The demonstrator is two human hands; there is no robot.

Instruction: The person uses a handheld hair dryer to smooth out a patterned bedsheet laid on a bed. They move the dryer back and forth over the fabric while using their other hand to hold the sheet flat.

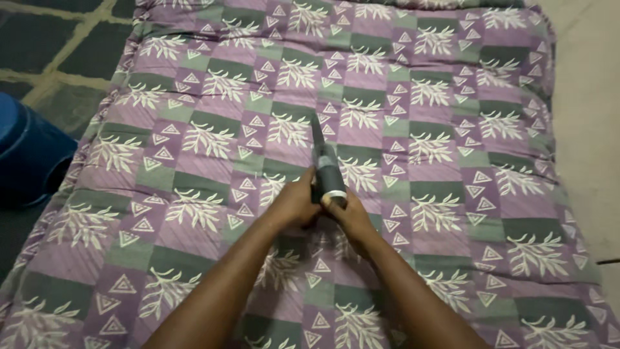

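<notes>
Our hands (pixel 323 207) cover the near end of the dark handheld tool (pixel 326 165), so we cannot see its grip. The blue container (pixel 29 155) at left and the patterned mattress (pixel 194 129) are cut off by the frame edges.

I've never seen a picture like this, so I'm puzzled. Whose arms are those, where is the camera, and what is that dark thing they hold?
The picture comes from a camera worn on a person's head, looking down, so you see what that person sees. The two bare arms coming up from the bottom are the person's own. The left hand and the right hand meet in the middle and both grip one thing: a small dark handheld device with a pale band near the hands and a thin nozzle pointing away over the cloth. It looks like a little handheld vacuum, though I can't be sure. Under it lies a padded mattress covered in purple and green squares with white leaves and triangles. At the left edge stands a blue container on a dark floor.
</notes>
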